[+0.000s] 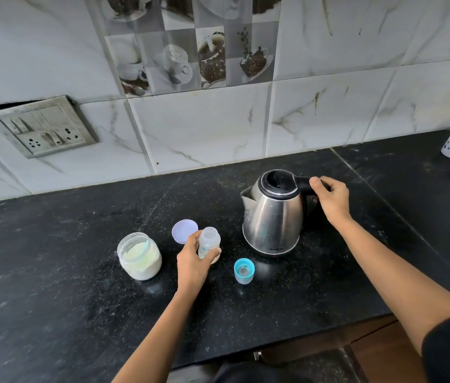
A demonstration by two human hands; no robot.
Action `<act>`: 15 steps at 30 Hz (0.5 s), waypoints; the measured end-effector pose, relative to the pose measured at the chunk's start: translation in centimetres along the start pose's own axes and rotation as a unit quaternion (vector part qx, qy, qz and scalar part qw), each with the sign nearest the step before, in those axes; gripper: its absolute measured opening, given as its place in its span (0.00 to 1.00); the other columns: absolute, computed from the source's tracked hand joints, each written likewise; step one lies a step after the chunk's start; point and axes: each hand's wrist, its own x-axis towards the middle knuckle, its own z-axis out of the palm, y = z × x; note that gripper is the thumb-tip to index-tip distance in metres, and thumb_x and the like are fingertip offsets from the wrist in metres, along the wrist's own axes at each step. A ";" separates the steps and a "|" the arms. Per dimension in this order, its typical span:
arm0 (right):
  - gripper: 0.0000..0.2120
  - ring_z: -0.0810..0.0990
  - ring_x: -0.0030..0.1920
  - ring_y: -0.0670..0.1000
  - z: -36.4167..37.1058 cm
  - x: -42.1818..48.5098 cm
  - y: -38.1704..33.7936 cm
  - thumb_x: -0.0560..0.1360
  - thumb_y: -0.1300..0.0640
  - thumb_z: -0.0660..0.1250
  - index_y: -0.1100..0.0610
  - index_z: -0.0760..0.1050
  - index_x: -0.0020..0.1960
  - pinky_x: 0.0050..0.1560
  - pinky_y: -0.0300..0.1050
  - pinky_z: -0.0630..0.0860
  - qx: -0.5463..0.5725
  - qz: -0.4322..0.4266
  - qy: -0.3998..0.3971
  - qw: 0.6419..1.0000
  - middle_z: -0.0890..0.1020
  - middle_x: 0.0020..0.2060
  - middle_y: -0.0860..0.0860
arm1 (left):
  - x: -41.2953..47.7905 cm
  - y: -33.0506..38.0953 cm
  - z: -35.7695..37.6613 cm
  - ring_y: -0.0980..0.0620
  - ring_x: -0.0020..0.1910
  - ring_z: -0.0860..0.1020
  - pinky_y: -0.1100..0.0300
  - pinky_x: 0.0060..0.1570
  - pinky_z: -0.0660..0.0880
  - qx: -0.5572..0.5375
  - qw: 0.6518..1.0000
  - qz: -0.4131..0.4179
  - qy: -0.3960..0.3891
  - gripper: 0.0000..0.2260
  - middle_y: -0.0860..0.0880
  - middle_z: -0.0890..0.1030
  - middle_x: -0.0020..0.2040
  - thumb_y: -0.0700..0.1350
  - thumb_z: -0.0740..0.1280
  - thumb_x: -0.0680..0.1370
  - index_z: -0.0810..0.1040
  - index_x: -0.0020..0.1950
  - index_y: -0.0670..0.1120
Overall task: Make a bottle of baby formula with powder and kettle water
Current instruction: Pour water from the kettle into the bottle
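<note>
The left hand (192, 262) was wrapped around a small clear baby bottle (209, 241), open-topped and upright on the counter. The right hand (331, 199) was closed on the black handle of a brushed-steel kettle (272, 217), which stood just right of the bottle, lid down, spout toward the left. A round glass jar (139, 257) of pale powder stood uncovered left of the bottle; its lilac lid (183, 230) lay behind, touching neither. A blue bottle cap (244, 271) stood in front of the kettle. The black speckled stone counter (52, 258) was dusty, with open room left and front. A marble-look tiled wall (204, 128) carried a switch plate (44, 128).
</note>
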 end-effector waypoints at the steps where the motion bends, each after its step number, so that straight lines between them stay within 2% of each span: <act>1: 0.21 0.67 0.26 0.41 -0.1 0.1 0.0 0.77 0.52 0.66 0.51 0.67 0.27 0.33 0.37 0.63 -0.008 -0.001 -0.008 1.000 0.69 0.21 0.42 | 0.0 0.0 0.0 0.61 0.50 0.76 0.74 0.46 0.67 0.000 1.000 0.001 0.001 0.22 0.57 0.79 0.52 0.44 0.76 0.70 0.74 0.61 0.51; 3: 0.17 0.69 0.30 0.41 -0.3 0.2 -0.1 0.75 0.44 0.64 0.53 0.73 0.32 0.37 0.39 0.65 -0.023 0.000 -0.025 0.999 0.72 0.25 0.43 | 0.0 -0.2 0.1 0.60 0.51 0.77 0.72 0.48 0.68 0.000 1.000 0.001 0.002 0.22 0.56 0.79 0.53 0.44 0.76 0.70 0.74 0.62 0.51; 5: 0.19 0.73 0.35 0.43 -0.6 0.5 -0.1 0.73 0.39 0.62 0.55 0.78 0.39 0.41 0.39 0.68 -0.048 -0.002 -0.035 0.998 0.77 0.32 0.48 | -0.2 -0.3 0.1 0.61 0.51 0.77 0.74 0.48 0.67 -0.002 1.000 -0.001 0.007 0.22 0.56 0.80 0.53 0.44 0.76 0.70 0.74 0.61 0.51; 8: 0.16 0.78 0.49 0.49 -0.9 0.8 -0.3 0.77 0.44 0.64 0.56 0.80 0.49 0.51 0.40 0.68 -0.096 0.002 -0.033 0.995 0.81 0.44 0.51 | -0.4 -0.5 0.2 0.64 0.50 0.76 0.77 0.46 0.67 -0.016 1.000 -0.003 0.014 0.21 0.57 0.79 0.53 0.43 0.76 0.70 0.74 0.60 0.51; 11: 0.18 0.76 0.54 0.53 -1.0 0.3 -0.8 0.76 0.45 0.66 0.59 0.78 0.54 0.55 0.41 0.68 -0.155 -0.025 0.014 0.988 0.80 0.50 0.54 | -0.6 -0.8 0.2 0.61 0.52 0.76 0.75 0.48 0.67 -0.025 0.999 -0.010 0.017 0.22 0.56 0.79 0.54 0.43 0.76 0.70 0.74 0.61 0.51; 13: 0.16 0.71 0.57 0.57 -0.6 -1.3 -1.6 0.75 0.49 0.68 0.60 0.76 0.56 0.56 0.36 0.62 -0.210 -0.083 0.075 0.971 0.76 0.53 0.59 | -0.7 -1.0 0.2 0.60 0.53 0.76 0.73 0.50 0.66 -0.035 0.999 -0.017 0.017 0.23 0.55 0.79 0.54 0.43 0.76 0.70 0.74 0.62 0.50; 15: 0.12 0.71 0.55 0.59 0.5 -3.9 -2.9 0.73 0.57 0.70 0.62 0.77 0.54 0.56 0.37 0.63 -0.244 -0.224 0.092 0.939 0.74 0.51 0.61 | -0.8 -1.2 0.1 0.60 0.54 0.75 0.72 0.51 0.67 -0.043 0.999 -0.021 0.018 0.24 0.55 0.78 0.55 0.44 0.76 0.71 0.73 0.64 0.49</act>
